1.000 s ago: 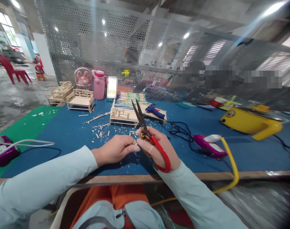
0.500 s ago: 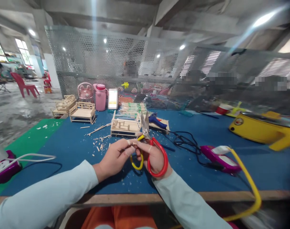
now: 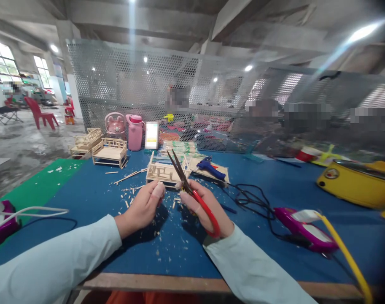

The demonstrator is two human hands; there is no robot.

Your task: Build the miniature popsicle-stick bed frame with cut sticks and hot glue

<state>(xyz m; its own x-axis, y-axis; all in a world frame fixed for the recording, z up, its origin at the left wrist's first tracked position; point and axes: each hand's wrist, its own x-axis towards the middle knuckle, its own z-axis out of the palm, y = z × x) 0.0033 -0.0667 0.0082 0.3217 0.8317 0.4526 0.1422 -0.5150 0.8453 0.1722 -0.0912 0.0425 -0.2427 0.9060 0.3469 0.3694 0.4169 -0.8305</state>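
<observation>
Scissors [image 3: 186,182] with red handles and blades slightly apart are held in my right hand [image 3: 211,207], tips up and leaning left. My left hand [image 3: 140,211] is closed, thumb against the fingers; whatever may be between them is hidden. A small gap separates the two hands. Just behind them stands a miniature wooden bench frame [image 3: 162,174], partly covered by the scissors. To its right a blue glue gun [image 3: 213,168] lies on a flat wooden piece. Cut stick bits [image 3: 125,197] are scattered around my left hand.
Finished miniature benches [image 3: 110,153] stand at the back left, near a pink bottle [image 3: 135,133] and a lit phone [image 3: 152,135]. Bundled sticks [image 3: 179,147] lie behind. A black cable [image 3: 247,192], purple power strip [image 3: 306,232] and yellow pan [image 3: 353,185] occupy the right.
My hands have moved apart, the left one leftward. The scissors have turned from showing both handle loops to a narrower, edge-on view, leaning left. The camera view has shifted slightly.
</observation>
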